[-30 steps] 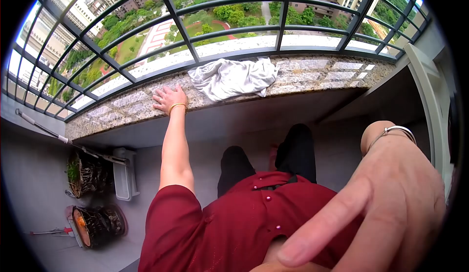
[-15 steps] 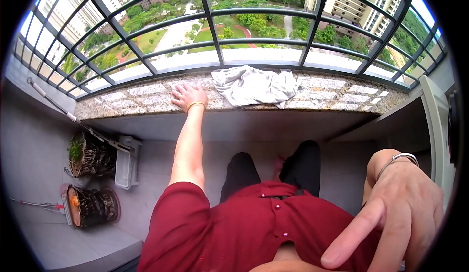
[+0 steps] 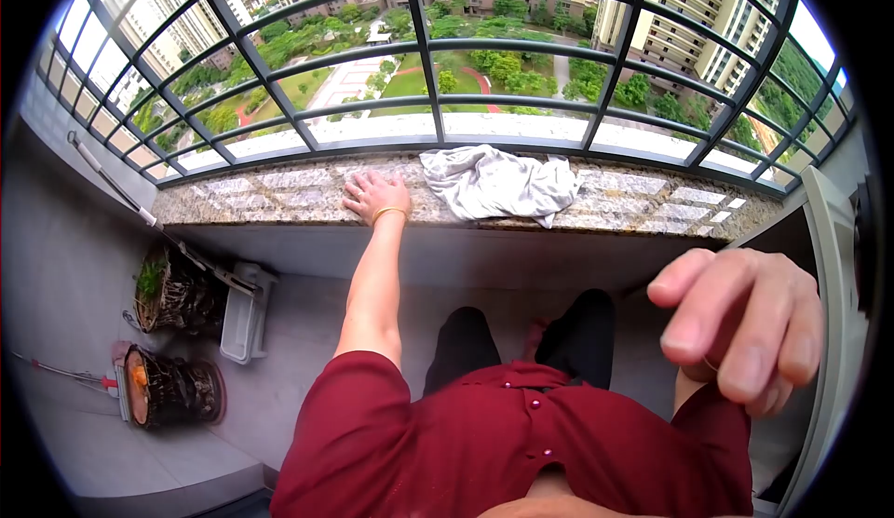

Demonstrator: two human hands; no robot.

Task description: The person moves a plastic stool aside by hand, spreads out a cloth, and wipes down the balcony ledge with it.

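My left hand (image 3: 378,198) lies flat on the granite window ledge (image 3: 279,192), fingers spread, with a thin gold bracelet at the wrist. Just to its right a crumpled white cloth (image 3: 498,186) rests on the ledge, apart from my fingers. My right hand (image 3: 745,318) is raised close to the camera on the right, over the floor. Its fingers are loosely curved and apart, and nothing shows in them.
Dark metal bars (image 3: 447,57) rise behind the ledge. On the left floor stand two dark pots (image 3: 186,388), a pale plastic bin (image 3: 247,318) and a long-handled pole (image 3: 121,188). A light panel (image 3: 832,267) edges the right side.
My right hand has moved up and forward from the lower right, its fingers now curving. The view has shifted slightly; my left hand and the cloth stay in place on the ledge.
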